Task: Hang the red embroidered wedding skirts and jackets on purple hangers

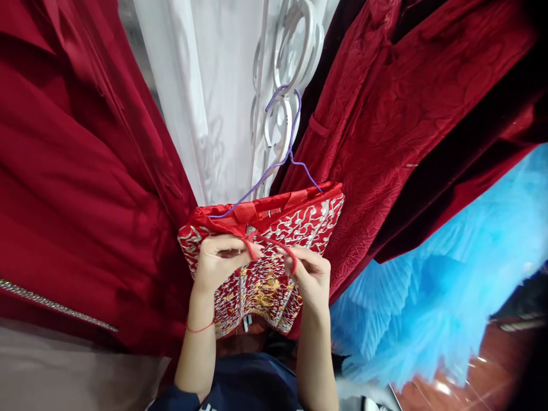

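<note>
A red garment (268, 285) with silver and gold embroidery hangs in front of me from a purple wire hanger (291, 149). Its upper edge has a plain red satin band. A thin red cord (273, 242) runs across the front just below that band. My left hand (216, 262) pinches one part of the cord near the middle of the edge. Another part of it is pinched in my right hand (311, 277), and a loop bends round by the fingers. Both hands are close to the embroidered front. The cord crosses itself near my left fingers; whether it is knotted I cannot tell.
The hanger hooks onto a white scrolled metal frame (295, 51) in front of white drapery (222, 85). Dark red dresses (85, 188) hang at the left, with a patterned red dress (385, 114) at the right. Fluffy blue fabric (428, 297) spreads above a reddish tiled floor (492, 365).
</note>
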`<state>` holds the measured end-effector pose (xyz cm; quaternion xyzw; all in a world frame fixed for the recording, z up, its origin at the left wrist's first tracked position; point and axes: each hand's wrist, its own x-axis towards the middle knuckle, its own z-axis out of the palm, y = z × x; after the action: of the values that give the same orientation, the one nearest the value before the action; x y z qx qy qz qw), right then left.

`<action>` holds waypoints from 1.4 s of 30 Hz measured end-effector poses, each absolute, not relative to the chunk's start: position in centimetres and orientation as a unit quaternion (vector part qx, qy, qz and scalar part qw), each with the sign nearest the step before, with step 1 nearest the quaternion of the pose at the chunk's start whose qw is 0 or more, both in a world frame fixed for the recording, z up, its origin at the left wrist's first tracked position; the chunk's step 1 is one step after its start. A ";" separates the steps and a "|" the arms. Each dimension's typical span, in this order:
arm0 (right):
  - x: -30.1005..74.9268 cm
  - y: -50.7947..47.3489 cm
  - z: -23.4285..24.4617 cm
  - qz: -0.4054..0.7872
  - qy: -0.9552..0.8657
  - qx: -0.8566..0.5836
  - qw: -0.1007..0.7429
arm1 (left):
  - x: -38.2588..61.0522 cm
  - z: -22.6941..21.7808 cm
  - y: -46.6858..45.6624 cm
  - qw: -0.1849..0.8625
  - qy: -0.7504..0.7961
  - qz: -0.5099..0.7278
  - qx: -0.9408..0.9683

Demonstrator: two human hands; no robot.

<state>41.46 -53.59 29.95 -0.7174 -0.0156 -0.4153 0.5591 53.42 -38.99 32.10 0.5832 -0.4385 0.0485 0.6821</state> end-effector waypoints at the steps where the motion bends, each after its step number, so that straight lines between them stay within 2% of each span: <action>1: 41.5 -53.9 30.2 -0.430 -0.025 -0.726 0.536 | 53.3 32.2 -38.6 0.659 -0.451 0.017 0.602; 7: 42.6 -54.8 32.2 -0.382 -0.167 -0.832 0.365 | 53.7 32.6 -38.2 0.568 -0.484 -0.089 0.660; 11: 43.7 -55.2 32.6 -0.401 -0.165 -0.874 0.220 | 54.0 32.2 -38.6 0.583 -0.444 -0.092 0.674; 13: 44.4 -55.3 32.5 -0.433 -0.165 -0.868 0.180 | 53.9 32.1 -38.9 0.618 -0.412 -0.075 0.666; 22: 47.3 -56.5 32.0 -0.505 -0.084 -0.824 0.242 | 52.8 31.9 -39.8 0.687 -0.244 0.126 0.673; 27: 47.5 -56.8 31.5 -0.538 -0.026 -0.808 0.237 | 53.3 31.7 -39.7 0.557 -0.208 0.248 0.765; 32: 47.9 -56.9 31.0 -0.579 0.029 -0.800 0.152 | 54.3 31.6 -38.7 0.534 -0.167 0.316 0.766; 38: 47.1 -58.9 31.3 -0.581 0.034 -0.813 0.021 | 55.4 32.3 -37.0 0.544 -0.204 0.302 0.756; 42: 45.9 -59.1 31.1 -0.567 0.066 -0.821 -0.013 | 55.6 32.2 -36.6 0.530 -0.210 0.318 0.757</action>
<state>45.90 -59.11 31.11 -0.8210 0.0662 -0.5670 -0.0132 55.59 -36.63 32.24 0.7573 -0.2099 0.3184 0.5302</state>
